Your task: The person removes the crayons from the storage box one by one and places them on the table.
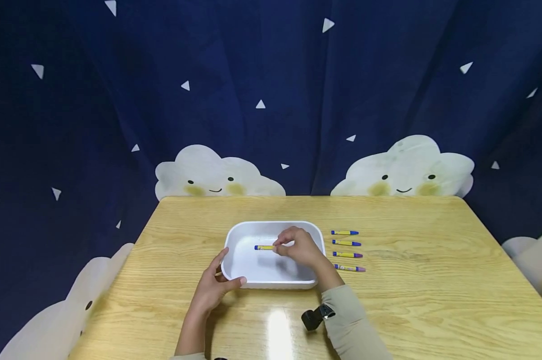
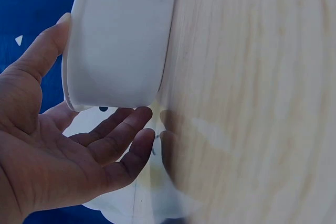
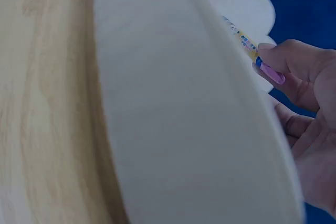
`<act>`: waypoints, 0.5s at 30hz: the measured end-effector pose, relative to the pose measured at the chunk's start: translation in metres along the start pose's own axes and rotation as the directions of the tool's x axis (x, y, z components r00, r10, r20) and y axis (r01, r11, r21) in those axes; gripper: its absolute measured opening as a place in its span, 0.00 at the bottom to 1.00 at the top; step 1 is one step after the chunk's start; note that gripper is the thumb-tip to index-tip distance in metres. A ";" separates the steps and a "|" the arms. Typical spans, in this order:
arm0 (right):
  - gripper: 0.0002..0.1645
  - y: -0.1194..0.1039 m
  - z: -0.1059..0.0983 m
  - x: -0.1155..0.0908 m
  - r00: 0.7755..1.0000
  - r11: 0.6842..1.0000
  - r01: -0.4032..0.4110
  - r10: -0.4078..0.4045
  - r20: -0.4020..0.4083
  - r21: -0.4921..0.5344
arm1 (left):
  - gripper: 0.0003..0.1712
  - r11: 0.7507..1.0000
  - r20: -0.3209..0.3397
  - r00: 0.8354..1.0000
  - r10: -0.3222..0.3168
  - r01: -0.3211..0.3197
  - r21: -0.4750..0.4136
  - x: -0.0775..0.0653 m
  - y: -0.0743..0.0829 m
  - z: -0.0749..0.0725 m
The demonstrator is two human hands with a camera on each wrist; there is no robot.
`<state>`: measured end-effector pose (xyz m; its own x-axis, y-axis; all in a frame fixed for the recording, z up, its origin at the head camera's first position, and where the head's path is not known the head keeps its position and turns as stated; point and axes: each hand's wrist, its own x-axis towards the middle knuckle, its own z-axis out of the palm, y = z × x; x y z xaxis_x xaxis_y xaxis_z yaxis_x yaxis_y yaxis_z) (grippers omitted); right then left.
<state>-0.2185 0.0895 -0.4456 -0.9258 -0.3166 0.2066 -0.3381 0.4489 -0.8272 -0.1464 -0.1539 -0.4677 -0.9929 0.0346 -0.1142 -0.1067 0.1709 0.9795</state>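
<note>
A white plastic tub (image 1: 277, 285) with rounded corners stands on the wooden table. My left hand (image 1: 211, 287) holds its near left corner, thumb on the front rim and index finger along the left side. Lower fingers of that hand rest loosely by the outer wall in the left wrist view. Over the tub's inside, my right hand (image 1: 301, 248) pinches a crayon (image 1: 264, 248) between thumb and fingertips. This crayon has a yellow wrapper and a blue end pointing left. Its pink tip (image 3: 273, 74) shows in the right wrist view.
Right of the tub, several yellow-wrapped crayons lie in a column: a blue one (image 1: 345, 232), another bluish one (image 1: 346, 243), a purple one (image 1: 347, 255) and a pink one (image 1: 349, 268). Behind the table (image 1: 433, 280) hangs a dark blue curtain (image 1: 271, 60) with clouds.
</note>
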 end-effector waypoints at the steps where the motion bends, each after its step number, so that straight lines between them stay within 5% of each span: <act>1: 0.02 0.000 -0.003 -0.002 1.000 1.000 0.020 -0.020 -0.004 0.001 | 0.55 1.000 -0.002 1.000 -0.003 0.003 0.006 0.000 0.000 0.000; 10: 0.04 -0.007 -0.038 -0.024 0.996 0.998 0.062 -0.061 -0.062 0.011 | 0.55 0.999 -0.019 1.000 -0.002 0.002 0.033 -0.001 -0.001 0.000; 15: 0.06 -0.006 -0.058 -0.041 0.998 0.997 0.007 -0.002 -0.058 0.077 | 0.54 1.000 -0.004 1.000 -0.016 0.016 0.024 -0.001 0.002 0.000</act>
<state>-0.1880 0.1482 -0.4191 -0.9332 -0.2689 0.2382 -0.3302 0.3811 -0.8636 -0.1460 -0.1532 -0.4655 -0.9912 0.0284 -0.1293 -0.1214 0.1948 0.9733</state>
